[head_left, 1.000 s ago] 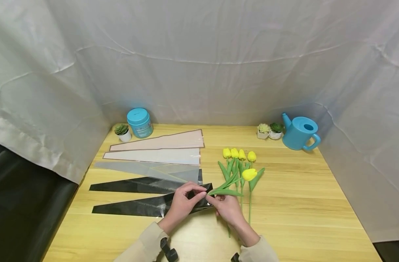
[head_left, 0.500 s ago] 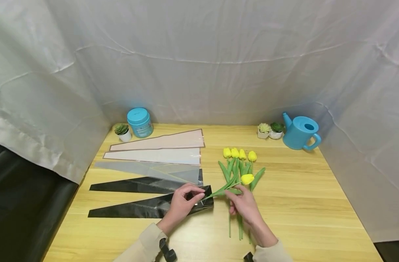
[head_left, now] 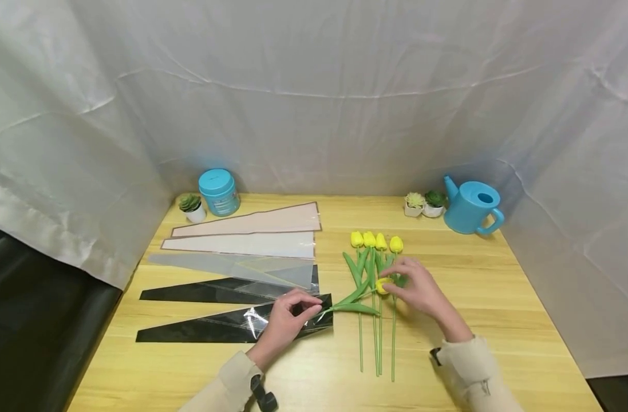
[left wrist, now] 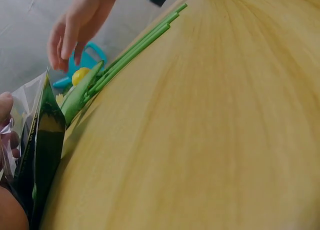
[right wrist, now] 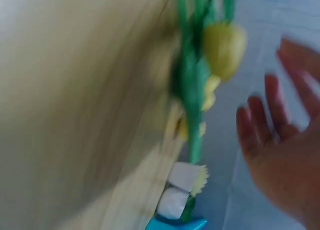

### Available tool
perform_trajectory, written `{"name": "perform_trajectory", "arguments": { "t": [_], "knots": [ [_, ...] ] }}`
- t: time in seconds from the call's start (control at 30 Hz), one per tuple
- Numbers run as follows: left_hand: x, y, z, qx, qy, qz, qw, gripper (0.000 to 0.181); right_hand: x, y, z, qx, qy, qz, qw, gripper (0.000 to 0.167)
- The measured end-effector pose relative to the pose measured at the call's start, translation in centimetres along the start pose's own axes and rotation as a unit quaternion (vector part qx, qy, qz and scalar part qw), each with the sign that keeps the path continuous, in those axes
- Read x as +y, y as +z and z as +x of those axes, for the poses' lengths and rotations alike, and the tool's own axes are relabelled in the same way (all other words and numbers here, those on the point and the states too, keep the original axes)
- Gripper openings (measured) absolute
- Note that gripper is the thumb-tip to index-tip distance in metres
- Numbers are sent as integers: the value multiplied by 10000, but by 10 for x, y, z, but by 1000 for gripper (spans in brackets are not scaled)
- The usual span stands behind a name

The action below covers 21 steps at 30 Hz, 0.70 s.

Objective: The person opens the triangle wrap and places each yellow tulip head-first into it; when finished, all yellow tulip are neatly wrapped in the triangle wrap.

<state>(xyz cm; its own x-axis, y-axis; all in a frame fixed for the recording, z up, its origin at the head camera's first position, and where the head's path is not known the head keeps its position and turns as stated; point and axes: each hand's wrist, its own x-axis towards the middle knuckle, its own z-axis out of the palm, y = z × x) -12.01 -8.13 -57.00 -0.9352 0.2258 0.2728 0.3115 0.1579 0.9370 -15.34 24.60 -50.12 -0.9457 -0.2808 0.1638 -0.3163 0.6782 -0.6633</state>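
Note:
My left hand (head_left: 289, 319) pinches the clear film at the wide mouth of a black flower sleeve (head_left: 200, 329). A yellow tulip (head_left: 356, 308) lies with its stem in that mouth, its leaves and bloom outside. Beside the bloom is my right hand (head_left: 421, 288), thumb and fingers spread; the right wrist view shows the fingers (right wrist: 272, 107) apart from the tulip bloom (right wrist: 224, 50). In the left wrist view the sleeve (left wrist: 47, 140) stands partly raised at its mouth. How far the stem reaches inside is hidden.
Several more tulips (head_left: 369, 240) lie beyond and under the bloom. More sleeves, black (head_left: 205, 292), grey (head_left: 200, 262), white (head_left: 262, 245) and pink (head_left: 262, 220), lie on the left. Behind are a blue jar (head_left: 219, 193), small potted plants (head_left: 414, 205) and a blue watering can (head_left: 470, 209).
My right hand has slid from the stem by the sleeve mouth out to the bloom and let go of the tulip. The bloom has dropped slightly leftward. The left hand keeps its hold.

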Motion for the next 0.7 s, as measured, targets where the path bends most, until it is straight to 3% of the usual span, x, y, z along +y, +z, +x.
{"name": "perform_trajectory", "arguments": {
  "t": [0.13, 0.3, 0.7],
  "knots": [
    [-2, 1, 0, 49, -43, 9, 10000, 12, 14, 3, 15, -659, -538, 13, 9964, 17],
    [-1, 1, 1, 42, -75, -82, 9999, 12, 19, 9, 22, -1153, -854, 74, 9896, 10],
    [-4, 1, 1, 8, -43, -54, 10000, 11, 19, 22, 26, -1383, -351, -399, 9890, 12]
  ]
}}
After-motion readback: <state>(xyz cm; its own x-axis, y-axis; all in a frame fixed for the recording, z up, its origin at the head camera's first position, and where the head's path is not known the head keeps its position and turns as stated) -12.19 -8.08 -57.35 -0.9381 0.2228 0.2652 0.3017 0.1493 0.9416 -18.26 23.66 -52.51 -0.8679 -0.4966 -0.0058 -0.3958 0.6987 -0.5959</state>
